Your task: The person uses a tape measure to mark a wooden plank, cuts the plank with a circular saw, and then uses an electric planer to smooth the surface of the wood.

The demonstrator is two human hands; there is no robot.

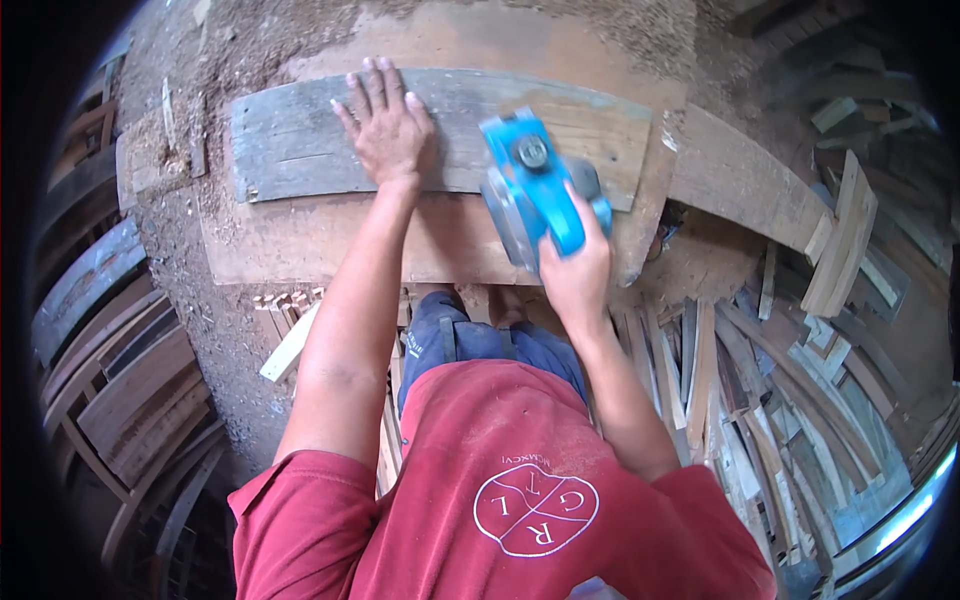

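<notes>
A weathered grey board (295, 145) lies crosswise on the workbench (300, 245), with a paler brown stretch of wood toward its right end. My left hand (393, 135) presses flat on the board left of its middle, fingers spread and pointing away from me. My right hand (575, 262) is wrapped round the rear handle of a blue electric planer (532, 178) with a dark round knob on its front. The planer sits over the right part of the board, its front end on the wood and its back reaching past the near edge. Its underside is hidden.
Wood shavings (630, 35) cover the far side of the bench. Another plank (740, 180) slants away at the right. Stacked boards (140, 390) stand at the left, and many loose wood strips (760, 420) lie at the lower right. Small sticks (290, 300) lie near the bench's front edge.
</notes>
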